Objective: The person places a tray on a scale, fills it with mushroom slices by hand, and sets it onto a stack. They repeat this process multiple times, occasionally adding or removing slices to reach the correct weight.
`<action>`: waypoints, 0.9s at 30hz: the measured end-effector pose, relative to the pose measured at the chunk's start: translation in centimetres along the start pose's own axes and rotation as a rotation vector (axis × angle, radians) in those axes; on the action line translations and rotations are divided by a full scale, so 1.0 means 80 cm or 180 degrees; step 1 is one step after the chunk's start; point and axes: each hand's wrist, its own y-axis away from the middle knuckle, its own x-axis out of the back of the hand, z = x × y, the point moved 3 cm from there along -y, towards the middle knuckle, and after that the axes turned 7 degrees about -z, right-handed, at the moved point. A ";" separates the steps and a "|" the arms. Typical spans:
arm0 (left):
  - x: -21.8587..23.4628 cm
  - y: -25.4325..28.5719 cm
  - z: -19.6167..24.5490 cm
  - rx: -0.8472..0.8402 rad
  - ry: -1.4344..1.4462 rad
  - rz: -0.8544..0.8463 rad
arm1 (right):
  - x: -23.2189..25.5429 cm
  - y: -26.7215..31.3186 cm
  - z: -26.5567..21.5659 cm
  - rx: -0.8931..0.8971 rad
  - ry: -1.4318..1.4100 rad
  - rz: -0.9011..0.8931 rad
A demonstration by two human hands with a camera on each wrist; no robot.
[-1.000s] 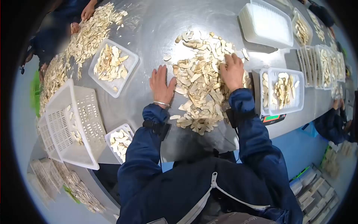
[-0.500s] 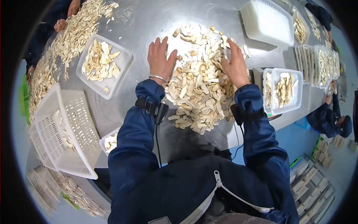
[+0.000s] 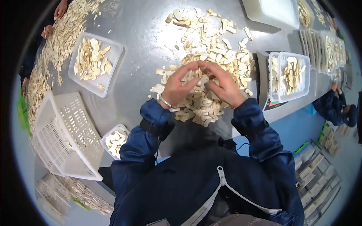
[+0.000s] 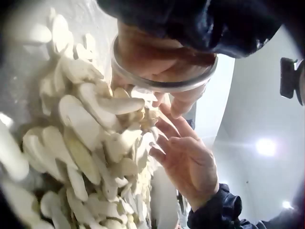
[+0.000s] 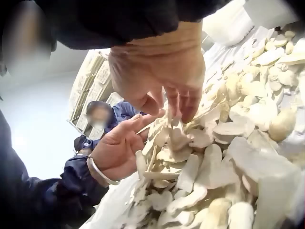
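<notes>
Both bare hands are cupped around the near part of a heap of pale sliced pieces, resembling mushroom (image 3: pixel 222 54), on the metal table (image 3: pixel 139 75). The left hand (image 3: pixel 177 88), with a bracelet at its wrist, curves round the left side. On the other side the right hand (image 3: pixel 228 90) curves inward, and the fingertips of both meet at the far side. Slices show between the palms. In the left wrist view, the right hand (image 4: pixel 190 164) has its palm towards the slices (image 4: pixel 81 119). The right wrist view shows the left palm (image 5: pixel 119 148) beside them; the right fingertips touch slices.
Left of the heap are a tray of slices (image 3: pixel 117 62), a tilted perforated basket (image 3: pixel 92 128) and a small tray (image 3: pixel 103 140). At right, trays (image 3: pixel 306 84) rest on a scale; stacked containers (image 3: pixel 273 17) stand behind. Another heap (image 3: pixel 64 41) lies far left, with other people's hands nearby.
Both hands have come nearer the body and closer together, from spread at either side of the heap to cupped with fingertips meeting. Slices are drawn in between them.
</notes>
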 end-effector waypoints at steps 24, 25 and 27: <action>-0.059 0.075 0.009 0.0274 -0.1513 0.0499 | -0.052 0.072 0.020 0.0233 0.1811 0.0488; -0.058 0.073 0.007 0.0231 -0.1346 0.0500 | -0.053 0.069 0.020 0.0298 0.1693 0.0518; -0.059 0.069 0.004 0.0140 -0.0999 0.0497 | -0.053 0.068 0.017 0.0333 0.1411 0.0591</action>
